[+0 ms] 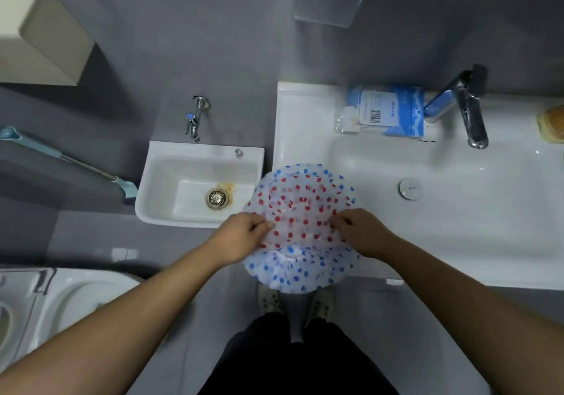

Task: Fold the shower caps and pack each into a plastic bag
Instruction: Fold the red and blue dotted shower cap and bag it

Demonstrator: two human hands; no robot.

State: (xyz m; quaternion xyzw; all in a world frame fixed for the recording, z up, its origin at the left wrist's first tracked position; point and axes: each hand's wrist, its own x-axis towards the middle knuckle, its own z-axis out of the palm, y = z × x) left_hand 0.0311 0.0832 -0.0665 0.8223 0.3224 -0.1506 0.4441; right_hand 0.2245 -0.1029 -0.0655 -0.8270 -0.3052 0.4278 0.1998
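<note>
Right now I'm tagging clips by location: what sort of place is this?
Most likely a small bathroom: a white washbasin with a chrome faucet, a low mop sink under a wall tap, grey tiled walls.

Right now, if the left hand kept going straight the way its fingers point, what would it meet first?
The left hand points rightward across the shower caps it pinches, toward the right hand gripping the opposite edge. It would probably bunch the cap material first, then meet the right hand's fingers; depth is hard to judge.

Both forearms extend forward and converge. The left hand (241,236) and right hand (363,232) are level, palms down, fingers pinched closed on the shower cap (300,211).
</note>
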